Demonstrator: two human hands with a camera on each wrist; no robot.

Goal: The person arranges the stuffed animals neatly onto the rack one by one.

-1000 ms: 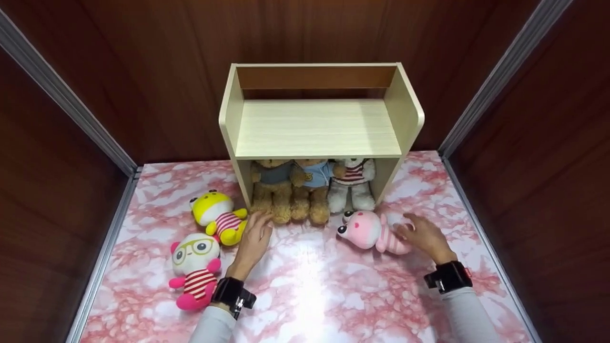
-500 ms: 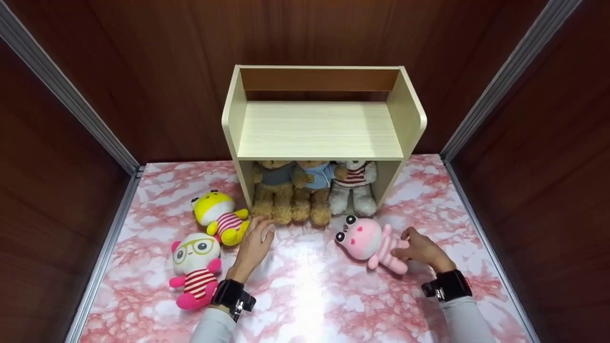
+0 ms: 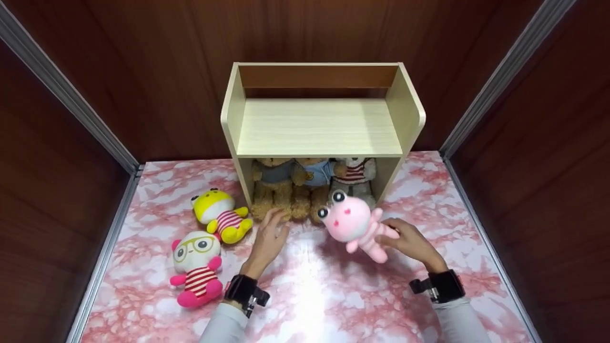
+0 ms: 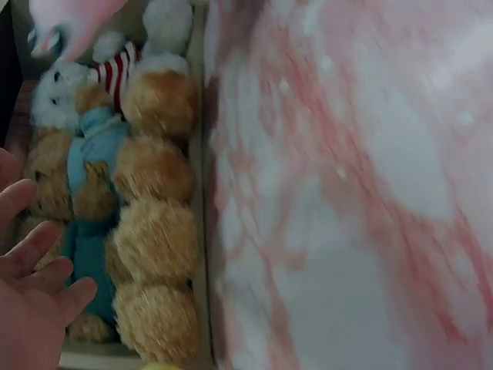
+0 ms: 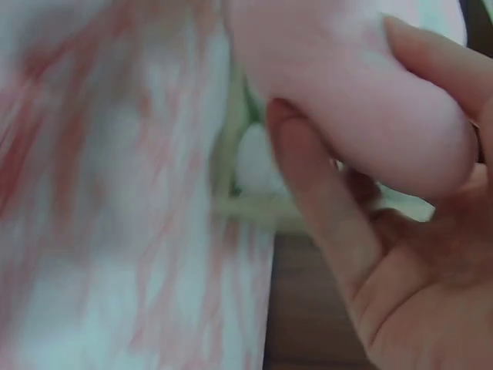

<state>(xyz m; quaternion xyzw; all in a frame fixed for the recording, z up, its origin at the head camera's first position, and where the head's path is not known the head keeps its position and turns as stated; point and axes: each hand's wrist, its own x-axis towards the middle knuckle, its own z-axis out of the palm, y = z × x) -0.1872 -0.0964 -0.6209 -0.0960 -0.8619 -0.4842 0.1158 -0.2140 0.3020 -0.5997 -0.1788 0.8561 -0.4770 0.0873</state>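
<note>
A pink frog plush toy [image 3: 350,221] with big black-and-white eyes is held above the tabletop by my right hand [image 3: 407,240], which grips its striped lower body. In the right wrist view, thumb and fingers curl round a pink part of the frog plush toy [image 5: 362,100]. My left hand [image 3: 269,240] holds nothing, its fingers loosely spread in front of the lower shelf. Beside it lies a yellow frog plush toy [image 3: 214,209], and nearer the front a white-and-pink panda plush toy [image 3: 198,269] with yellow glasses.
A pale wooden shelf unit [image 3: 319,126] stands at the back. Its lower compartment holds two brown teddy bears [image 3: 274,183] and a white bear [image 3: 355,171] in red stripes. Dark wood panels [image 3: 143,71] enclose the pink marbled tabletop [image 3: 305,295].
My right hand has lifted the pink frog plush toy off the tabletop and moved it left, towards the shelf. My left hand has shifted slightly right.
</note>
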